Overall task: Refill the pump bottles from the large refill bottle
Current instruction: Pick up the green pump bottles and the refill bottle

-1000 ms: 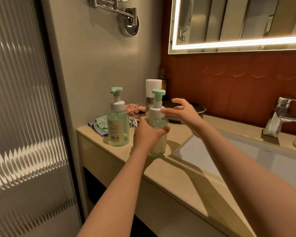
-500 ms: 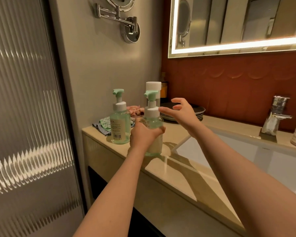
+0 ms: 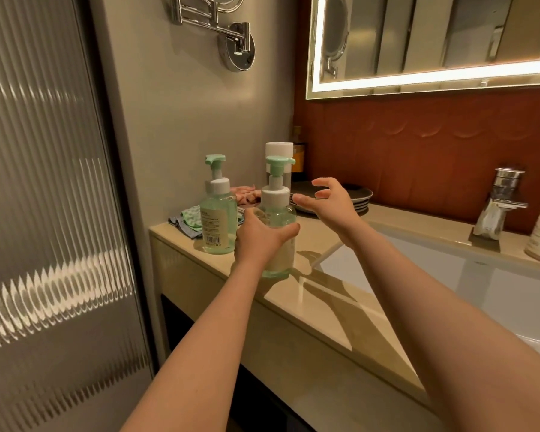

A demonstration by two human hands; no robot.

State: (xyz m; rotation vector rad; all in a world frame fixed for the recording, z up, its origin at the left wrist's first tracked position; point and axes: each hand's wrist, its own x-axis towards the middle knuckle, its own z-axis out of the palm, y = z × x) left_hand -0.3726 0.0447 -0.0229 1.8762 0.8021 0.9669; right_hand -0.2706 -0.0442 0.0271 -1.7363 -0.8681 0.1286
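The near pump bottle [image 3: 278, 215] is held upright on the surface [image 3: 325, 294], long axis vertical, with the left grip [image 3: 259, 241] wrapped round its body. The right grip [image 3: 331, 204] is held wide and empty, fingers spread, just right of the white collar and level with it. A twist-off of the pump is judged the step in hand. The second pump bottle [image 3: 217, 219] stands just beside, to the left, untouched. Dark plates [image 3: 360, 196] and a white-capped container [image 3: 279, 149] are seen behind. Nothing is seen between grip and collar. The refill bottle cannot be picked out with certainty.
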